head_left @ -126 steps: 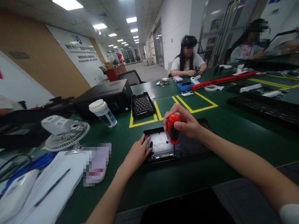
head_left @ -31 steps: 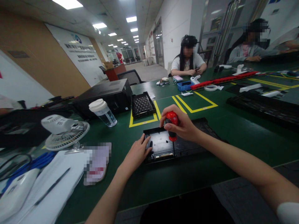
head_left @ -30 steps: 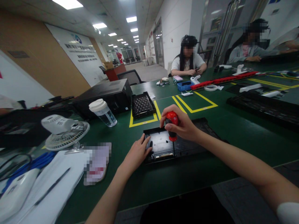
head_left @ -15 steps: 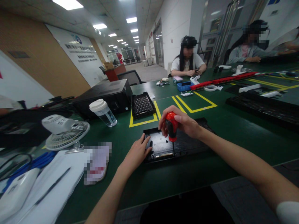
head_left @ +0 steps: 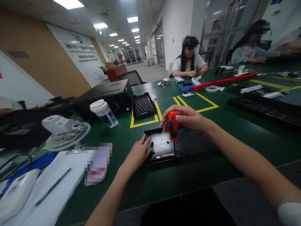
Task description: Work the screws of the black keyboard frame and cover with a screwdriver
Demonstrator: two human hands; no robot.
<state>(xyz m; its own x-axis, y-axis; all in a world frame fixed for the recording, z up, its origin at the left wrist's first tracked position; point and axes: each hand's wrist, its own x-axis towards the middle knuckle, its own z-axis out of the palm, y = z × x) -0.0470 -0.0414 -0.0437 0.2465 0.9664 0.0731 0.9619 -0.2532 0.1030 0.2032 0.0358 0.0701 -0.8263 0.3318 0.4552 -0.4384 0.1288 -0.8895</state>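
A red-and-black screwdriver (head_left: 173, 127) stands nearly upright, its shaft pointing down at the near edge of a long black plastic panel (head_left: 161, 142) lying on the green table. Its handle is in my right hand (head_left: 185, 116), with the thumb on the near side and the fingers curled around the far side. My left hand (head_left: 139, 152) rests on the panel's left end, fingers stretched and spread over its rim. A pale strip lies along the panel's near edge, left of the screwdriver tip. The right part of the panel is partly covered by my right hand and forearm.
Beyond the panel is a black tray with pockets (head_left: 144, 106). A cup (head_left: 104, 113), a white fan (head_left: 67, 131), a phone (head_left: 98, 164) and papers (head_left: 54, 188) are on the left. Another black panel (head_left: 263, 108) lies right. Co-workers sit across the table.
My right hand has turned a little around the screwdriver handle, its wrist shifting slightly right and its fingers loosening. The left hand and the panel look the same.
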